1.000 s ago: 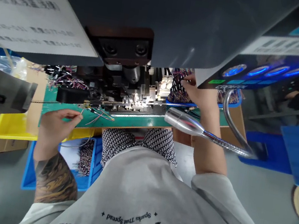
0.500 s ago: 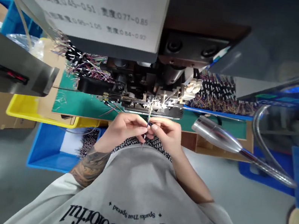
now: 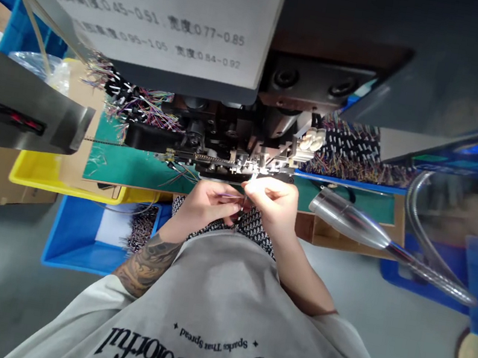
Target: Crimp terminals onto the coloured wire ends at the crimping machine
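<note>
My left hand (image 3: 209, 206) is closed around a small bundle of thin wires (image 3: 230, 196), just in front of the machine's front edge. One purple strand sticks out above its fingers. My right hand (image 3: 274, 204) is pinched at the lit working head (image 3: 256, 166) of a crimping machine, and a thin wire shows pale at its fingertips. The wire's far end is lost in the glare between the metal parts. Both hands are close together, the right one higher and nearer the machine. Fingers hide most of the bundle.
A blue tray of bundled wires (image 3: 353, 152) stands behind on the right, more wire bundles (image 3: 137, 102) on the left. A lamp head (image 3: 349, 217) juts in from the right. A yellow bin (image 3: 69, 176) and a blue bin (image 3: 73, 237) stand at lower left.
My right hand has moved up to the machine's working head. My left hand has stayed low with the bundle, and its wires now point sideways rather than up.
</note>
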A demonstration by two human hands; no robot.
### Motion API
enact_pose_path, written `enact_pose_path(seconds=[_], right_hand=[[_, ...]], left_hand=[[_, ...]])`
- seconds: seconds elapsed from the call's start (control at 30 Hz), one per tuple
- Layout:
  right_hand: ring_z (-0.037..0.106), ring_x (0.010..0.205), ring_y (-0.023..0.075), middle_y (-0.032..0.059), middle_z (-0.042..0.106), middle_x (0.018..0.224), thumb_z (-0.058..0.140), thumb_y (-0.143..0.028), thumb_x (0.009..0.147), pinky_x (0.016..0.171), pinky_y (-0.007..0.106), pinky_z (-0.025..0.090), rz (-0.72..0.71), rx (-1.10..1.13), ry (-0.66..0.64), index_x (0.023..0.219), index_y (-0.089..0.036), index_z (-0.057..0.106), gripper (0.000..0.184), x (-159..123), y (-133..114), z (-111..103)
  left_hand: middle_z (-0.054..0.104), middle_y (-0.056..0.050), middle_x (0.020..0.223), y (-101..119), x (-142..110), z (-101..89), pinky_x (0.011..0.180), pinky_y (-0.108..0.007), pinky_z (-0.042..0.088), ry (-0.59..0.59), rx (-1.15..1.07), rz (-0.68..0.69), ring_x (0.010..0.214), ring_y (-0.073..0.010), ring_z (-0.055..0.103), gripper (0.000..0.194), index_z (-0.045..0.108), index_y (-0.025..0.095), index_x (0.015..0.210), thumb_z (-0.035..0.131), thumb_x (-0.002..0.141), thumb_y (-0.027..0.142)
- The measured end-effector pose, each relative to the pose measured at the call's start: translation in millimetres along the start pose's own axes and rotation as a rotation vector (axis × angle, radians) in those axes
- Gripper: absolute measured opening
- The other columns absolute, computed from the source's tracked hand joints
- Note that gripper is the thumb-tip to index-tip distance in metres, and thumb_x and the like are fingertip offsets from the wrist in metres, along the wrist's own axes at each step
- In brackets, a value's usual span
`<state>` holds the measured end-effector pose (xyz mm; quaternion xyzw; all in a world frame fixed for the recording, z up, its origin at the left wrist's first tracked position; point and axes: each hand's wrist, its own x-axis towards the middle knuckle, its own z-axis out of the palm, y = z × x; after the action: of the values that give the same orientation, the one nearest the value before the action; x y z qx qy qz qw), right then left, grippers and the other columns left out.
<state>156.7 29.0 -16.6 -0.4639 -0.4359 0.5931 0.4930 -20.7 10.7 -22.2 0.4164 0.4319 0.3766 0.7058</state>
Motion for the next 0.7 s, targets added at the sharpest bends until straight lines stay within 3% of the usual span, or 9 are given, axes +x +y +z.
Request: enact_pose_path(seconds=[0.17, 0.3, 0.47, 0.7], right_hand=[[0.066, 0.063, 0.0145, 0.0005, 0.075, 0.069, 0.083, -0.032, 0.083, 0.063, 0.030, 0.059, -0.188, -0.164, 0.172, 0.081, -0.022, 0.085, 0.011, 3.2, 0.9, 8.9], [0.071, 0.071, 0.0163, 0.0022, 0.081, 0.078, 0.079, -0.033, 0.086, 0.071, 0.033, 0.062, -0.198, -0.166, 0.183, 0.084, -0.022, 0.086, 0.013, 2.9, 5.1, 14.0], [0.059, 0.059, 0.0130, 0.0006, 0.074, 0.068, 0.076, -0.034, 0.087, 0.063, 0.030, 0.055, -0.126, -0.092, 0.189, 0.081, -0.020, 0.085, 0.018, 2.0, 11.1, 16.7], [0.039, 0.051, 0.0095, -0.0033, 0.050, 0.051, 0.075, -0.040, 0.090, 0.052, 0.027, 0.037, -0.078, -0.059, 0.230, 0.065, -0.019, 0.077, 0.032, 4.1, 7.5, 19.9]], left_hand=[[0.084, -0.007, 0.095, 9.1, 5.1, 11.0, 0.073, -0.029, 0.069, 0.217, 0.239, 0.237, 0.085, -0.0203, 0.081, 0.018, 0.083, 0.017, 0.097, 0.087, 0.082, 0.026], [0.082, -0.004, 0.085, 9.4, 8.0, 16.5, 0.072, -0.029, 0.067, 0.331, 0.263, 0.291, 0.076, -0.0180, 0.079, 0.014, 0.082, 0.017, 0.090, 0.081, 0.089, 0.031], [0.083, -0.004, 0.085, 6.9, 9.5, 16.6, 0.073, -0.028, 0.066, 0.379, 0.230, 0.262, 0.077, -0.0182, 0.079, 0.017, 0.080, 0.018, 0.087, 0.084, 0.085, 0.034], [0.081, -0.003, 0.081, 6.5, 9.6, 17.4, 0.070, -0.027, 0.064, 0.411, 0.256, 0.274, 0.075, -0.0177, 0.077, 0.017, 0.079, 0.019, 0.082, 0.085, 0.084, 0.035]])
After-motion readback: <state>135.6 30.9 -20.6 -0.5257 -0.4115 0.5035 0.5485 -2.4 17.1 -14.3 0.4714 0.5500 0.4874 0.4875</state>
